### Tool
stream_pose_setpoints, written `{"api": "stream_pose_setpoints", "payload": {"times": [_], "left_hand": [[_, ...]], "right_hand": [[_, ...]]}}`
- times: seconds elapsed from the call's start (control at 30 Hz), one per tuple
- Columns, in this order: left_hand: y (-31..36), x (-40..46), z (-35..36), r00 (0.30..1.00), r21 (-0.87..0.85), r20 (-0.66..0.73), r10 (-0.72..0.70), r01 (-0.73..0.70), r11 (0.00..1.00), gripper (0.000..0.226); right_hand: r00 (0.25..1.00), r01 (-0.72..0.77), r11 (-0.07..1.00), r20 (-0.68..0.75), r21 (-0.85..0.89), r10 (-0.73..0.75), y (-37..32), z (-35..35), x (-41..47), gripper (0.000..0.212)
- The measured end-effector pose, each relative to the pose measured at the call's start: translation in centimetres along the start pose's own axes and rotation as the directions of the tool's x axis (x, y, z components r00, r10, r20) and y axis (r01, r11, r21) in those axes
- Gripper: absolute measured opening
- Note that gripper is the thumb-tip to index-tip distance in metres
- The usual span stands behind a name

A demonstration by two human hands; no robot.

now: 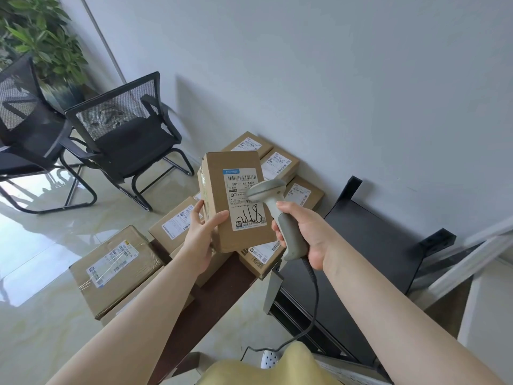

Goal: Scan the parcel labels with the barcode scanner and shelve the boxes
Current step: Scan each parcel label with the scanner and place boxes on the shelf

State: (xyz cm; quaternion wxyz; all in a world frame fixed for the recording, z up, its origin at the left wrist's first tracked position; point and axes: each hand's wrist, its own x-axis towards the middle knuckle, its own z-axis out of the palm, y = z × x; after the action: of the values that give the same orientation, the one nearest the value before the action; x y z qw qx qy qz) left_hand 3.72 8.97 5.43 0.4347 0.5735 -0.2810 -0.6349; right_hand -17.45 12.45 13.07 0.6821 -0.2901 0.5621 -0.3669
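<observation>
You hold the small parcel up in the air in front of you, above the other boxes, its white label facing you with a barcode near the top and black handwriting near the bottom. Your left hand has its grip clamped on the parcel's lower left corner, thumb across the front face and fingers along the side. Your right hand has its grip wrapped around the handle of the barcode scanner, whose pale head sits just in front of the label's right edge; its coiled cable hangs down toward your body. Below the parcel, more labelled cardboard boxes lie on the glossy floor beside the wall. A black shelf stands to the right of them. Two black mesh chairs and a green plant are off to the left.
</observation>
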Motion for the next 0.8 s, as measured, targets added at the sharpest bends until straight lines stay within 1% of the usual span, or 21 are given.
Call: {"api": "stream_pose_setpoints", "payload": {"times": [0.13, 0.47, 0.6, 0.7, 0.8], "left_hand": [[0.2, 0.1, 0.1, 1.000, -0.025, -0.014, 0.001, -0.001, 1.000, 0.077], [0.0, 0.1, 0.1, 0.998, -0.042, -0.066, -0.002, -0.001, 0.999, 0.076], [-0.1, 0.0, 0.2, 0.998, -0.045, -0.070, -0.006, 0.003, 0.999, 0.077], [-0.2, -0.1, 0.4, 0.997, -0.052, -0.071, -0.011, 0.008, 0.999, 0.076], [-0.5, -0.3, 0.7, 0.997, -0.058, -0.067, -0.023, 0.019, 0.998, 0.074]], "right_hand": [[1.000, -0.023, 0.999, -0.007, 0.042, 0.024, 0.4, 0.3, -0.3, 0.027], [1.000, -0.027, 0.999, 0.008, 0.046, 0.027, 0.7, -0.3, -0.4, 0.026], [1.000, -0.020, 0.993, 0.000, 0.120, 0.020, 1.0, -0.5, -0.2, 0.026], [0.995, 0.021, 0.988, -0.103, 0.151, -0.005, 1.6, -1.2, 0.5, 0.029], [0.955, 0.055, 0.988, -0.297, 0.145, -0.010, 3.2, -3.2, 1.8, 0.033]]}}
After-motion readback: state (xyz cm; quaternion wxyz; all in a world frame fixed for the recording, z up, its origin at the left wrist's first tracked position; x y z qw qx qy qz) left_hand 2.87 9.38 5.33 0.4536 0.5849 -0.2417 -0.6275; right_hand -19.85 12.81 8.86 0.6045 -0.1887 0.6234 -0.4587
